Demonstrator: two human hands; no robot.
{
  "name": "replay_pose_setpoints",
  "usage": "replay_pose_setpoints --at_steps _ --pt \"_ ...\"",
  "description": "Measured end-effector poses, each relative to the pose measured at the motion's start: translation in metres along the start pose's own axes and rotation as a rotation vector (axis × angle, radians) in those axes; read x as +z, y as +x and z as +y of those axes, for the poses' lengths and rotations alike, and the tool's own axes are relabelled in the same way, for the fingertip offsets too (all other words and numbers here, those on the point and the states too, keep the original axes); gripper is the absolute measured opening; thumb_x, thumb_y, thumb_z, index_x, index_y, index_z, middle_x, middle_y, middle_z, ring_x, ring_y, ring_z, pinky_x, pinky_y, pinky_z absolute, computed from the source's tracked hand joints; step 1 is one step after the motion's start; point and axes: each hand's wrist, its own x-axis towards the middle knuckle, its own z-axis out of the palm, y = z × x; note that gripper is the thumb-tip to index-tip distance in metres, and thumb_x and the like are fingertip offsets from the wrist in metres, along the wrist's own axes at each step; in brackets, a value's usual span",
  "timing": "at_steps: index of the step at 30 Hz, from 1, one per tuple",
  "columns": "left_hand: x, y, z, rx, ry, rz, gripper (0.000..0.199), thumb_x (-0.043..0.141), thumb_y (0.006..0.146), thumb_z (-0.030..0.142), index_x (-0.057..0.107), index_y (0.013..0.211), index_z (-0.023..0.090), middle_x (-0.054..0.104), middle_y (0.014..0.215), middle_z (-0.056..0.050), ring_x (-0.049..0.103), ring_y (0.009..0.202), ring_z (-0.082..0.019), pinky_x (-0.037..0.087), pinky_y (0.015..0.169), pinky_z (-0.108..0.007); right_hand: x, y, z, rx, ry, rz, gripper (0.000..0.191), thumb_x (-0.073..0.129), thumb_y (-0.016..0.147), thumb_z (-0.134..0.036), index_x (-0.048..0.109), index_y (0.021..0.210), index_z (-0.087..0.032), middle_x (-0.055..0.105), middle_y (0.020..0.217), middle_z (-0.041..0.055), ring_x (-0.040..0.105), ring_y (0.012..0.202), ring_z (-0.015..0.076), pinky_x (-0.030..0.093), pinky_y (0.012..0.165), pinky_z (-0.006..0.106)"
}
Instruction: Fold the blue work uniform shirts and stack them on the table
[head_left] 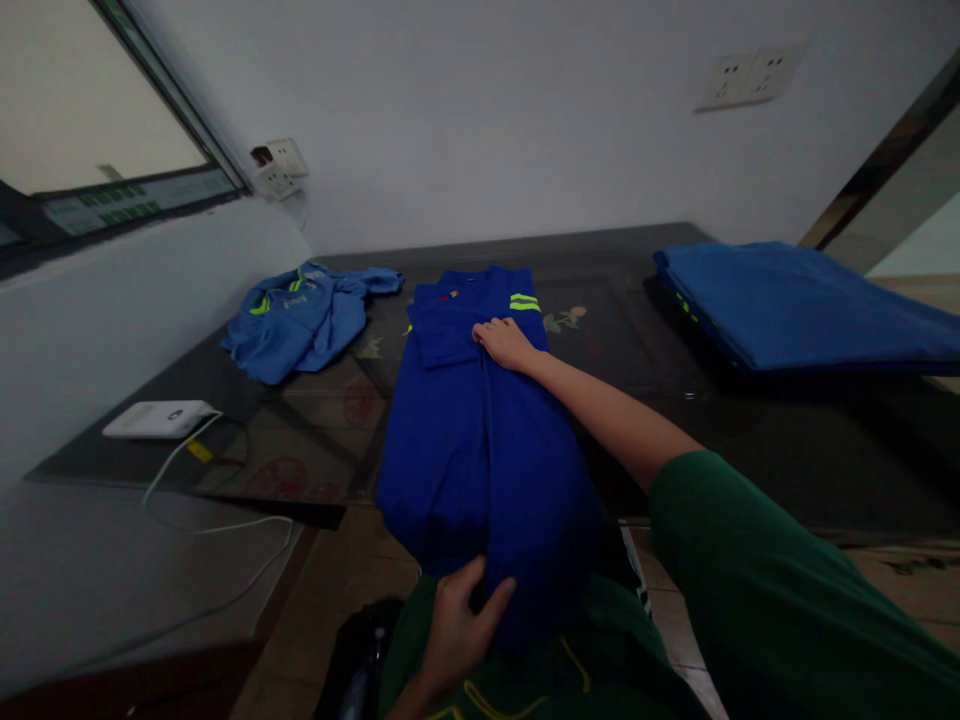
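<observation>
A dark blue work jacket (450, 440) with yellow-green stripes lies lengthwise before me, its collar at the far end. Its lower part hangs over the near table edge toward my body. One sleeve is folded across the chest. My right hand (508, 343) is on the chest beside the sleeve end, fingers curled on the fabric at the front seam. Low in the view, my left hand (461, 620) rests at the jacket's lower part near that seam. Its thumb and forefinger are spread apart; the other fingers are hidden.
A crumpled lighter blue garment (300, 315) lies at the left. Nearer stands a white device (159, 419) with a white cable (225, 530) hanging off the dark table (622, 350). Folded blue garments (810, 305) are stacked at the right. A wall (487, 120) bounds the back.
</observation>
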Motion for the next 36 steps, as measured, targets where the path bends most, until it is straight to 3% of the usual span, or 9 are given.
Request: replay_pose_setpoints --at_steps 5,9,13,16,20,24,26,30,36 --pt "-0.008 0.001 0.004 0.150 -0.019 -0.111 0.048 0.041 0.092 0.047 0.066 0.064 0.017 0.061 0.055 -0.002 0.057 0.050 -0.014 0.045 0.052 -0.021 0.003 0.003 0.003 -0.039 -0.001 -0.050 0.028 0.031 0.095 -0.012 0.055 0.109 -0.017 0.066 0.100 0.0103 0.050 0.093 0.0254 0.027 0.080 0.035" --pt "-0.002 0.006 -0.001 0.017 -0.127 -0.171 0.052 0.036 0.094 0.052 0.068 0.074 0.017 0.064 0.061 -0.002 0.060 0.058 -0.016 0.050 0.062 -0.024 -0.004 0.004 -0.002 -0.037 -0.004 -0.033 0.027 0.035 0.095 -0.014 0.056 0.110 -0.017 0.063 0.106 0.0117 0.049 0.099 0.0266 0.030 0.084 0.036" --pt "-0.003 0.010 -0.003 -0.056 -0.070 -0.110 0.043 0.042 0.092 0.050 0.071 0.093 0.018 0.073 0.090 -0.008 0.068 0.084 -0.022 0.053 0.078 -0.030 -0.027 -0.013 0.001 0.077 0.137 0.229 0.021 0.043 0.094 -0.023 0.057 0.109 -0.018 0.059 0.113 0.0126 0.047 0.108 0.0267 0.034 0.090 0.038" --pt "-0.011 0.011 -0.002 -0.033 0.074 -0.033 0.033 0.051 0.088 0.047 0.070 0.089 0.020 0.074 0.090 -0.007 0.069 0.082 -0.022 0.053 0.073 -0.028 -0.050 -0.052 0.015 0.319 0.383 0.377 0.015 0.049 0.090 -0.020 0.055 0.104 -0.018 0.060 0.103 0.0100 0.054 0.099 0.0236 0.041 0.089 0.038" --pt "-0.035 0.021 0.007 0.034 0.209 -0.004 0.036 0.049 0.089 0.044 0.063 0.066 0.021 0.067 0.063 -0.001 0.064 0.060 -0.016 0.047 0.059 -0.023 -0.075 -0.126 0.023 0.734 0.927 0.051 0.016 0.053 0.087 -0.016 0.049 0.102 -0.018 0.061 0.083 0.0050 0.062 0.074 0.0183 0.052 0.072 0.036" --pt "-0.078 0.058 0.019 0.072 0.369 0.203 0.033 0.045 0.090 0.045 0.062 0.078 0.020 0.067 0.074 -0.002 0.064 0.069 -0.017 0.045 0.068 -0.026 -0.091 -0.169 0.009 0.901 1.457 -0.115 0.019 0.054 0.089 -0.015 0.044 0.105 -0.019 0.065 0.088 0.0069 0.067 0.076 0.0166 0.057 0.074 0.037" --pt "-0.104 0.079 0.022 -0.053 0.530 0.268 0.030 0.047 0.088 0.046 0.061 0.086 0.020 0.066 0.080 -0.004 0.063 0.073 -0.020 0.044 0.068 -0.029 -0.095 -0.172 0.002 0.920 1.577 -0.178 0.021 0.059 0.087 -0.016 0.046 0.104 -0.018 0.067 0.088 0.0073 0.068 0.075 0.0158 0.058 0.074 0.035" --pt "-0.139 0.105 0.020 -0.348 0.750 0.172 0.033 0.048 0.085 0.052 0.059 0.084 0.021 0.067 0.080 -0.005 0.064 0.074 -0.024 0.039 0.061 -0.029 -0.095 -0.165 -0.006 0.893 1.635 -0.391 0.012 0.062 0.087 -0.022 0.054 0.092 -0.015 0.066 0.077 0.0045 0.065 0.062 0.0122 0.056 0.060 0.026" --pt "-0.132 0.122 0.015 -0.354 0.867 0.098 0.043 0.043 0.086 0.060 0.062 0.081 0.021 0.070 0.081 -0.010 0.066 0.078 -0.029 0.039 0.059 -0.029 -0.083 -0.154 -0.010 0.873 1.605 -0.469 0.019 0.072 0.078 -0.024 0.057 0.073 -0.014 0.059 0.060 -0.0011 0.048 0.045 0.0043 0.035 0.039 0.015"
